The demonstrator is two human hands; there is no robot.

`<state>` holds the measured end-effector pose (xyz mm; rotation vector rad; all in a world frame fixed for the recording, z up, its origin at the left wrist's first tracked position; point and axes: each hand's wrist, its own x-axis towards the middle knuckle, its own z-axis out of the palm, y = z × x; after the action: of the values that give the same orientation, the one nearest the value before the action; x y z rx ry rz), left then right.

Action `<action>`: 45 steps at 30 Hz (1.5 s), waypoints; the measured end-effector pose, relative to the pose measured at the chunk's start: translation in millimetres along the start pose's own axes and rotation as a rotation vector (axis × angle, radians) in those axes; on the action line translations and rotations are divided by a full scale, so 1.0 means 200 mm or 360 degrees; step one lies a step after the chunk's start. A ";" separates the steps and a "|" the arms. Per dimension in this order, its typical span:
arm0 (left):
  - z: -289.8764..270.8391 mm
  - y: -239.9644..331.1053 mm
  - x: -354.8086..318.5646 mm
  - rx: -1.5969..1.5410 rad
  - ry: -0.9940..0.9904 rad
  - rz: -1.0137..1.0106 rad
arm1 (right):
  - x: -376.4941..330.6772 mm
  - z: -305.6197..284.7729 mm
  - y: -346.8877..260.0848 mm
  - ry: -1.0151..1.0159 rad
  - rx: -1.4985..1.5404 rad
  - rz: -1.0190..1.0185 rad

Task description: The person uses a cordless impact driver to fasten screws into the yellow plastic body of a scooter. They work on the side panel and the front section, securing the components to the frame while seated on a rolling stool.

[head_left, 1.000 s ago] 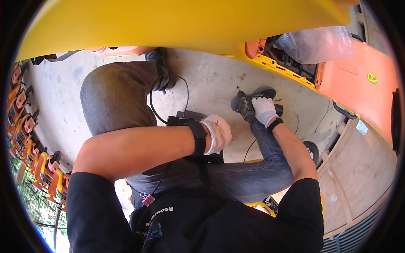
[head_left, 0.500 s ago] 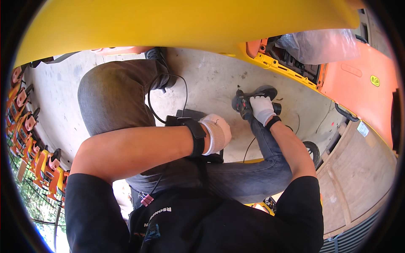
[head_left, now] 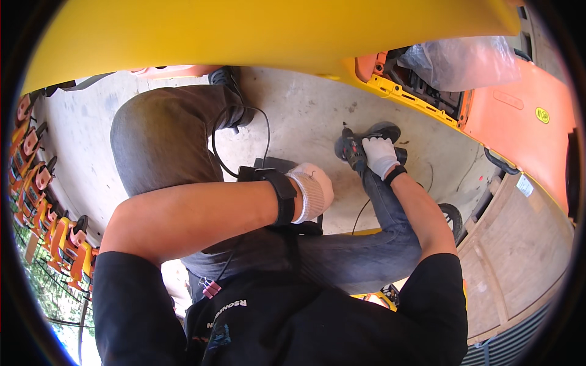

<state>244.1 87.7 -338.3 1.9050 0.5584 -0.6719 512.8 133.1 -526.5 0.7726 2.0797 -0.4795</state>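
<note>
The right hand [head_left: 379,155], in a white knit glove with a black wrist strap behind it, is closed around the body of a dark power tool [head_left: 354,146], apparently an angle grinder, which rests low on the concrete floor [head_left: 293,122] just beside the person's right shoe. A thin black cable [head_left: 361,213] trails from under that hand back toward the body. The left hand [head_left: 312,190], gloved the same way, is curled loosely with fingers bent inward; whether it grips anything cannot be told, since its palm faces away. It hovers just over a small black box [head_left: 274,166] lying on the floor beside the left knee. Beyond both hands rises a large yellow moulded shell [head_left: 244,30], and right of the right hand stands an orange panel [head_left: 519,122].
</note>
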 end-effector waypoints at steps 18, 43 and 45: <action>0.01 -0.01 0.03 0.0024 -0.0094 -0.0067 | -0.01 0.00 0.00 0.0113 0.0015 -0.0077; 0.27 -0.82 1.09 -0.0646 0.1146 -0.1092 | -1.18 -0.82 0.18 0.0896 0.1118 0.0600; 0.29 -0.83 1.19 -0.0560 0.1213 -0.0993 | -1.17 -0.79 0.20 0.0826 0.0968 0.0650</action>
<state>301.3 119.7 -626.5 1.5968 1.6788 -0.1618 552.7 172.0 -247.4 1.7951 2.1546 -0.7481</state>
